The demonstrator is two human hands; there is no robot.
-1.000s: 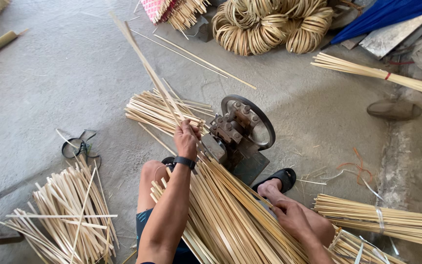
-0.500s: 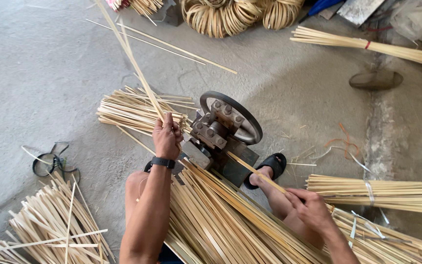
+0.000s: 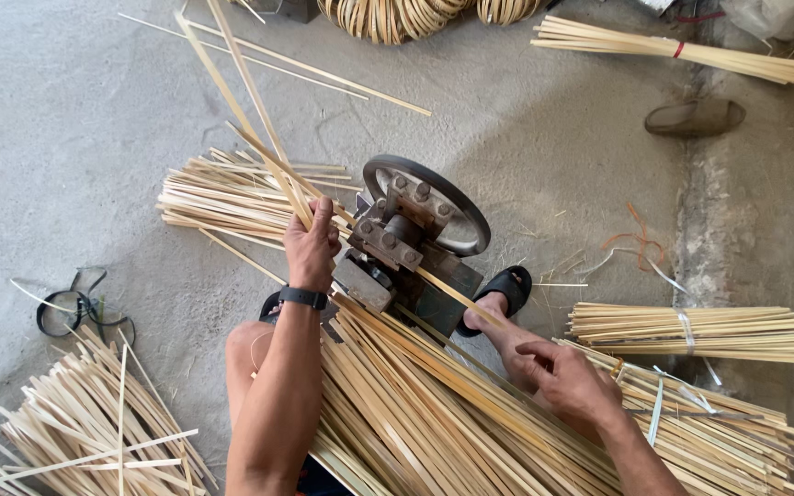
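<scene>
A small metal splitting machine [image 3: 406,241] with a dark wheel [image 3: 429,211] stands on the concrete floor. My left hand [image 3: 310,246], with a black watch at the wrist, grips thin bamboo strips [image 3: 248,115] that slant up and away from the machine's far side. My right hand [image 3: 567,381] rests on a bamboo slat [image 3: 457,294] that runs into the machine's near side, fingers curled over it. A big heap of long slats [image 3: 434,413] lies across my lap. My foot in a black sandal [image 3: 500,292] sits beside the machine.
A pile of split strips [image 3: 222,195] lies behind the machine. Loose strips [image 3: 75,432] are heaped at lower left by black cords [image 3: 71,308]. Tied bundles lie at right [image 3: 691,332] and top right [image 3: 673,48]. Coiled bamboo [image 3: 388,14] and a shoe [image 3: 696,118] sit at the top.
My left hand has pulled the split strips further out past the machine. My right hand has moved along the slat toward the machine. The view has shifted down and closer.
</scene>
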